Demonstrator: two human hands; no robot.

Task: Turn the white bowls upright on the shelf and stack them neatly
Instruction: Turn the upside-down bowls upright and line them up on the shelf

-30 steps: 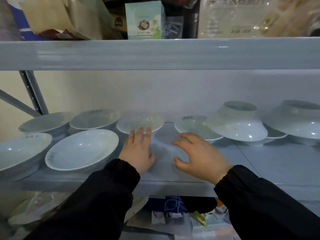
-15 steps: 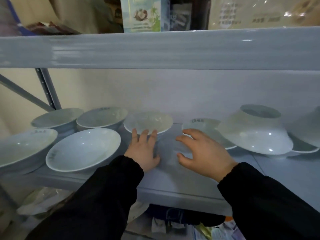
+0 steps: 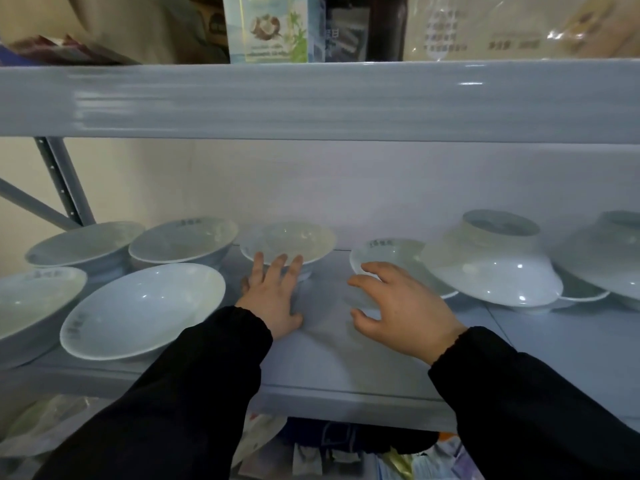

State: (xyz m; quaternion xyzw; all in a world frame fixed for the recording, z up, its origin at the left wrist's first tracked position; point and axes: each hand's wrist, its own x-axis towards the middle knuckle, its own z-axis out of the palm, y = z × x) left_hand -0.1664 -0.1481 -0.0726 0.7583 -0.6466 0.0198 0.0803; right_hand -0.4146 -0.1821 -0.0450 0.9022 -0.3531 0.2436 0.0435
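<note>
- Middle bowl (image 3: pixel 291 237): white and upright, at the far centre of the shelf (image 3: pixel 346 368), close to the back wall (image 3: pixel 346 188).
- Left hand (image 3: pixel 273 301): palm down on the shelf with the fingers straight. The fingertips reach the near side of the middle bowl. The grip is open and holds nothing.
- Right hand (image 3: pixel 405 306): just right of the left hand, fingers spread and loosely curved, grip open with nothing in it. Whether the fingertips touch the shelf cannot be told. The hand partly hides the right-centre bowl (image 3: pixel 388 252), which is upright with dark printing inside its rim.
- Overturned bowl (image 3: pixel 491 268): foot ring upward and slightly tilted, just right of the right-centre bowl. It rests on top of a lower bowl (image 3: pixel 581 294), which is upright.
- Second overturned bowl (image 3: pixel 606 258): further right, cut off by the frame edge.
- Left group: four upright bowls, unstacked. The far-left bowl (image 3: pixel 85 242) and the printed bowl (image 3: pixel 183 239) stand at the back. The edge bowl (image 3: pixel 34 299) and the near bowl (image 3: pixel 142 310) stand in front.
- Surroundings: black sleeves (image 3: pixel 207 375) cover both forearms. An upper shelf (image 3: pixel 311 98) spans the scene and carries a carton (image 3: pixel 266 29) showing a coconut.
</note>
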